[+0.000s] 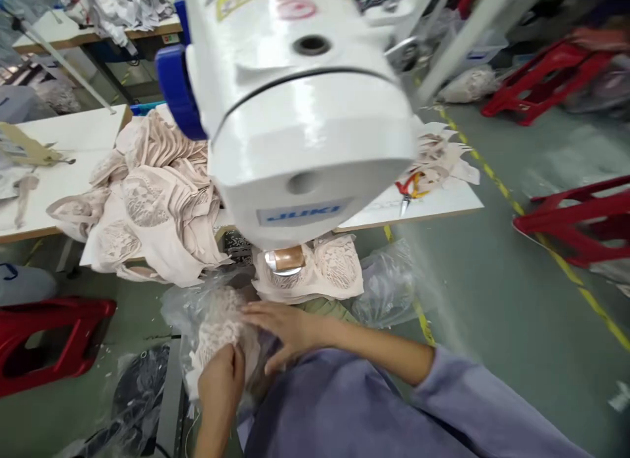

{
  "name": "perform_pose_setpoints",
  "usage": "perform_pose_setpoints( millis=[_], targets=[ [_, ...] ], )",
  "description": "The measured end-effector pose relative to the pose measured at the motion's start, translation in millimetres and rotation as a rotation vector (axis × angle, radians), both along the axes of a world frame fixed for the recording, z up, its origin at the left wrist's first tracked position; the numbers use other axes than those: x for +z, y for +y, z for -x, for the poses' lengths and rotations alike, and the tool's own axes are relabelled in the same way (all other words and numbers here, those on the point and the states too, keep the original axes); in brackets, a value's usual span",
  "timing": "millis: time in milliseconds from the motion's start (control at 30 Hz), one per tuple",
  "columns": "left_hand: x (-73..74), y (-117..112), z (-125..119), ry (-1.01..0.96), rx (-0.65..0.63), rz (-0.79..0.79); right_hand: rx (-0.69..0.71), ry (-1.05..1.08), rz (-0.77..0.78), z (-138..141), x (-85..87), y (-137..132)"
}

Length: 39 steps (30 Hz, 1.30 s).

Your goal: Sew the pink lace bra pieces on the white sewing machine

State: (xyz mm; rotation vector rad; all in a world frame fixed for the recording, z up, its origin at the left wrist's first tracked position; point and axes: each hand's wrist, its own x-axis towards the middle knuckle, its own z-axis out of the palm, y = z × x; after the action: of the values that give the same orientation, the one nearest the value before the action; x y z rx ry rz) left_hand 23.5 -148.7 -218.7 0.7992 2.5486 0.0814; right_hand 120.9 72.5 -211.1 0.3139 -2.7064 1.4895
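A clear plastic bag of cream lace pieces lies at my lap, left of the sewing machine. My left hand is closed at the lace, its fingertips partly hidden among the pieces. Fingers spread, my right hand rests against the bag's right side with nothing gripped. Just beyond it, a beige lace bra lies under the head of the white sewing machine. The needle area is hidden behind the machine head.
Stacked beige bras cover the table at left. Red-and-orange-handled snips and cut fabric pieces lie on the right end. A red stool stands at lower left, another red stool at right.
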Motion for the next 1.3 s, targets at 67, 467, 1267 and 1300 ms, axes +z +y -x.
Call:
perform_pose_setpoints(
  millis=[67, 467, 1267, 1300],
  targets=[
    [17.5, 6, -14, -0.120, -0.124, -0.174, 0.167, -0.040, -0.086, 14, -6.3, -9],
    [18.3, 47, 31, -1.127, 0.519, -0.587, 0.096, 0.002, 0.049, -54, 56.8, 28],
    [134.6, 174, 28, -0.358, -0.105, -0.622, -0.622, -0.033, 0.349, -40, 82.6, 92],
    [135.3, 177, 33, -0.330, -0.084, -0.626, -0.625, -0.056, 0.409, -35, 84.4, 95]
  ],
)
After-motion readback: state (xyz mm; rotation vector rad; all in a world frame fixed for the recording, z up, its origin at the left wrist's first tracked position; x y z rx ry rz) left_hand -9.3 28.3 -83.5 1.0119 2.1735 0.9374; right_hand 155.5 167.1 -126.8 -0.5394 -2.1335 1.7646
